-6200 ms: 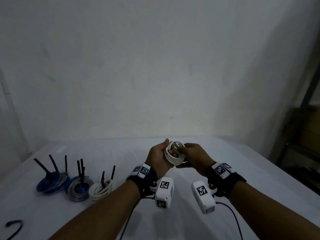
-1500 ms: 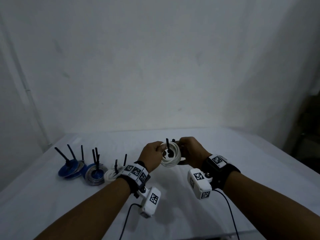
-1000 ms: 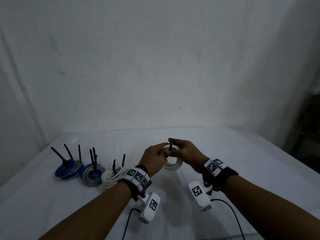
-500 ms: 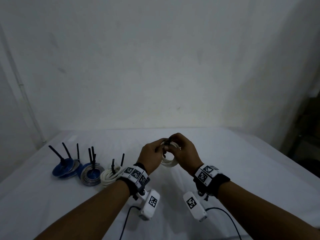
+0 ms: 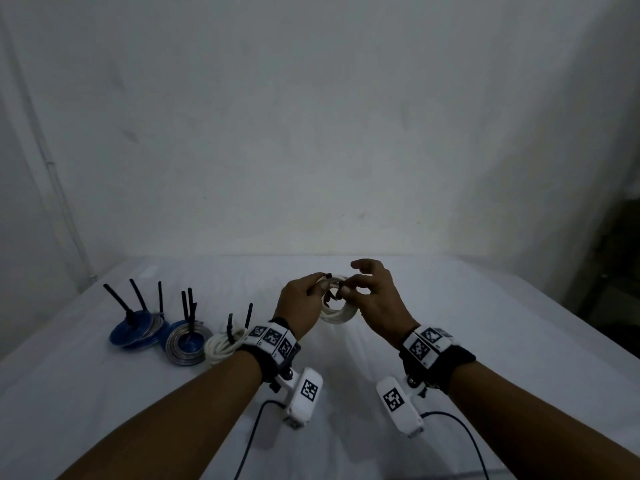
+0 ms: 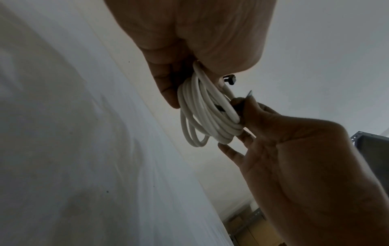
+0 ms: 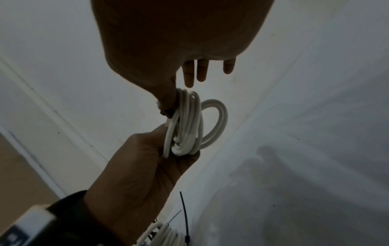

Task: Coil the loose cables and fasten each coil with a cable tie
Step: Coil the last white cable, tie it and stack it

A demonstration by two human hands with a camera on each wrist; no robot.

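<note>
Above the middle of the table I hold a small white cable coil (image 5: 337, 313) between both hands. My left hand (image 5: 317, 292) grips the coil's left side, fingers curled round the strands (image 6: 202, 114). A black cable tie (image 5: 336, 295) bends round the coil's top, and its head (image 6: 230, 79) sticks out beside my left thumb. My right hand (image 5: 349, 289) pinches the tie with thumb and forefinger (image 7: 166, 109) against the coil (image 7: 189, 126). Its other fingers (image 7: 197, 71) are spread and raised.
Tied coils sit in a row at the left of the white table (image 5: 485, 323): a blue one (image 5: 133, 332), a blue and silver one (image 5: 187, 342), a white one (image 5: 225, 344), black tie tails upright. Dark shelving (image 5: 620, 258) stands at the far right.
The tie that stood upright on the coil now bends round its top. My right hand shifted from covering the coil to pinching the tie, its other fingers lifted.
</note>
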